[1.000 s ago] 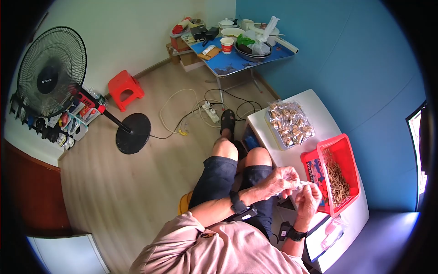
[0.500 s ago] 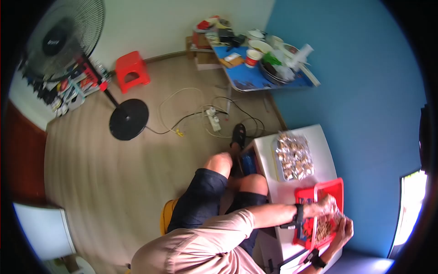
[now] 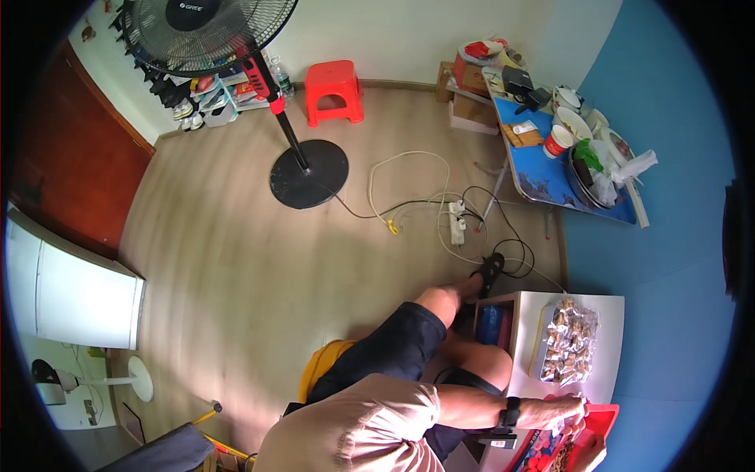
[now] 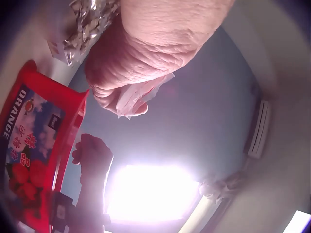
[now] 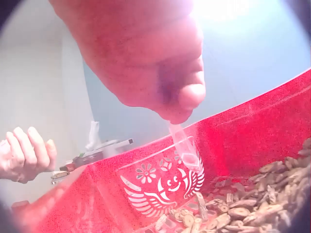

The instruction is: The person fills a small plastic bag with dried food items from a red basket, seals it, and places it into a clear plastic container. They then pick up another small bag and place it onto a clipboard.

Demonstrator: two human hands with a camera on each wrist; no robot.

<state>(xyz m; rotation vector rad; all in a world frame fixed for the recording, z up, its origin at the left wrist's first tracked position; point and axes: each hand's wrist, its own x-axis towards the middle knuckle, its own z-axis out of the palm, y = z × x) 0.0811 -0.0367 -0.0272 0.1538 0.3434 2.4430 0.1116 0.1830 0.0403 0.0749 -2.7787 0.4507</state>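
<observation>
Fingers (image 4: 103, 94) of left hand (image 4: 150, 46) pinching packet (image 4: 138, 94), right fingers (image 5: 192, 96) holding translucent strip (image 5: 182, 143), dried slices (image 5: 240, 212) in red basket (image 5: 243, 143)

Basket (image 3: 604, 418) and fan (image 3: 259, 79) were cut off
The head view's edges cropped both; the left hand (image 4: 155, 43) partly hid a packet (image 4: 137, 95).

1 clear strip (image 5: 182, 143) in right fingers (image 5: 192, 96), red basket (image 5: 243, 127) behind

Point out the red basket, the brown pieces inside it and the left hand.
Red basket (image 5: 252, 127): right wrist view, its inner wall.
Brown pieces (image 5: 257, 206): right wrist view, heap's surface.
Left hand (image 4: 146, 56): left wrist view, its middle.
</observation>
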